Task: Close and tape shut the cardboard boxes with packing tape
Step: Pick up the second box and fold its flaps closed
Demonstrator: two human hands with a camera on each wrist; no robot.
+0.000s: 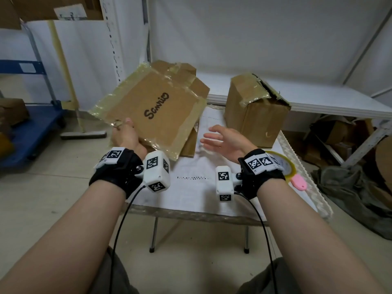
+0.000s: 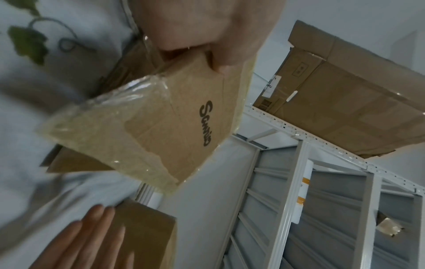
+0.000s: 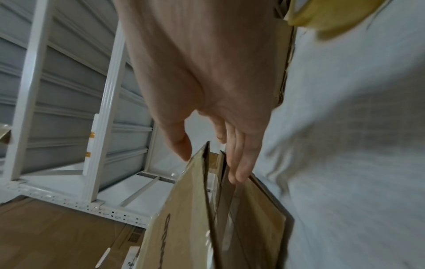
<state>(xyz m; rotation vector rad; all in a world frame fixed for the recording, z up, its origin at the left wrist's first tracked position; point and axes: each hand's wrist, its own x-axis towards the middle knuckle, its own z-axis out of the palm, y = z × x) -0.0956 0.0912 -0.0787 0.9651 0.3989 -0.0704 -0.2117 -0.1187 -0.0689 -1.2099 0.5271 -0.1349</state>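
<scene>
The flattened box (image 1: 152, 111) at frame centre is matt brown cardboard, edges wrapped in glossy, wrinkly yellowed tape. Second box (image 1: 254, 111) to its right: same cardboard, shiny crinkled tape on top. Bench (image 1: 191, 187) cover looks like white cloth. Tape roll (image 1: 285, 164) at right is glossy plastic.

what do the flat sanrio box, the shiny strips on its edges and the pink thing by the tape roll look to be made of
Flattened brown Sanrio box: matte corrugated cardboard, judging by its creases and torn fibrous edge.
Glossy yellowish strips along its edges: clear plastic packing tape, wrinkled and catching glare.
Small pink object beside the tape roll: probably smooth moulded plastic; too small to be sure.
</scene>
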